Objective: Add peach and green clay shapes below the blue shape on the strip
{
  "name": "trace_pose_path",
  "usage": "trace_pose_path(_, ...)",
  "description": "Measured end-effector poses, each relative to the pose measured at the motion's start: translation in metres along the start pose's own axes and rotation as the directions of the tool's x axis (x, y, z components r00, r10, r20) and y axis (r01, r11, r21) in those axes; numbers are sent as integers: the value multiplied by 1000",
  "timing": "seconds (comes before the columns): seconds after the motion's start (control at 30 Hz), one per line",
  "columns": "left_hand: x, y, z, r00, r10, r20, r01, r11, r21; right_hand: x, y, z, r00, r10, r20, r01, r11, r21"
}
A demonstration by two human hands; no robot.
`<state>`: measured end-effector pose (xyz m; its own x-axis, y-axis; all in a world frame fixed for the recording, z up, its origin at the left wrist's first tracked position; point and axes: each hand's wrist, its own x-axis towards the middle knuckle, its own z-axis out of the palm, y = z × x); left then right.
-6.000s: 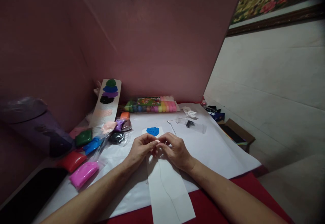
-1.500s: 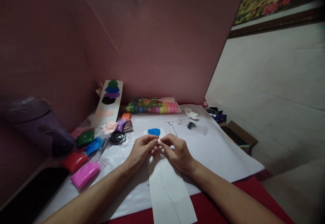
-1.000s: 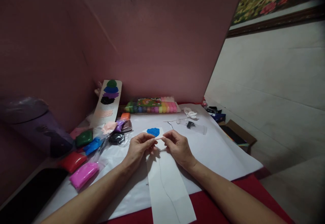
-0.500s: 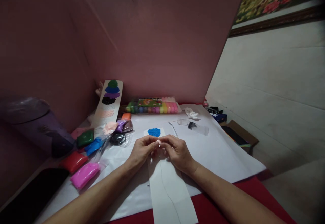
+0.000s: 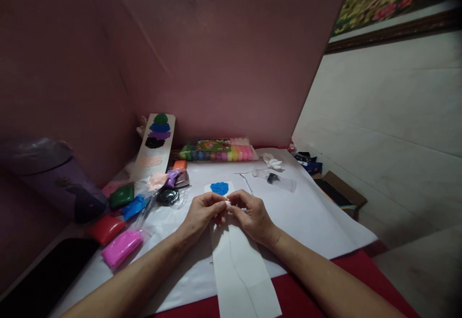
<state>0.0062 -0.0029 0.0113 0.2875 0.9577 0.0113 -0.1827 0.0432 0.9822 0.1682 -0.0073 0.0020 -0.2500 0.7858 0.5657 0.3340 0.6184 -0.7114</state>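
Observation:
My left hand [image 5: 207, 212] and my right hand [image 5: 250, 214] meet at the fingertips in the middle of the view. Both pinch a small lump of pale pink clay [image 5: 228, 203], mostly covered by the fingers. Beneath them lies a long white card strip [image 5: 241, 270] with a thin curved line running down it. On the card's far end, just beyond my fingers, is a patch of blue clay [image 5: 219, 188]. A slim metal tool [image 5: 246, 182] rests on the white sheet behind my right hand.
Bagged clay packs, including a pink one [image 5: 122, 249] and a black one [image 5: 168, 197], lie at left near a dark flat object [image 5: 50, 277]. A card with coloured patches [image 5: 155, 152] leans behind. A multicoloured clay package [image 5: 216, 149] and white clay [image 5: 272, 161] sit at the back.
The fingers have shifted slightly around the pale lump, which shows a little less between them. Both hands stay over the card, and the other things lie as before.

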Motion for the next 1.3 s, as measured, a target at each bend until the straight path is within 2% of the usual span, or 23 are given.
trace_pose_path(0.17, 0, -2, 1, 999, 1, -41, -2, 1000, -14, 0, 2, 0, 1000, 1, -6, -1, 1000, -16)
trace_pose_path(0.33, 0, -3, 1, 1000, 17, 6, -17, 1000, 18, 0, -2, 0, 1000, 30, -4, -30, 999, -17)
trace_pose_path(0.53, 1, -4, 3, 987, 83, -141, -86, 996, -10, 2, -3, 0, 988, 136, -71, -131, 989, 61)
trace_pose_path(0.67, 2, -4, 1, 975, 50, -215, -77, 990, -120, 4, 2, 0, 963, 241, -122, -225, 966, 131)
trace_pose_path(0.77, 2, -3, 0, 980, 11, -201, -42, 988, -150, 4, 5, 0, 941, 317, -119, -288, 935, 207)
trace_pose_path(0.9, 1, -2, 0, 989, -1, -149, -23, 987, -158, 3, 4, 3, 924, 379, -57, -343, 884, 317)
trace_pose_path(1.0, 0, -2, 1, 994, 2, -113, -13, 995, -102, 2, 2, 4, 942, 335, 9, -319, 887, 333)
trace_pose_path(1.1, 0, -4, 1, 997, 15, -75, -18, 999, -49, 0, 1, 4, 966, 254, 52, -258, 926, 275)
trace_pose_path(1.3, 0, -5, -1, 999, 39, -2, -39, 999, 24, 0, 0, 2, 991, 133, 10, -133, 980, 146)
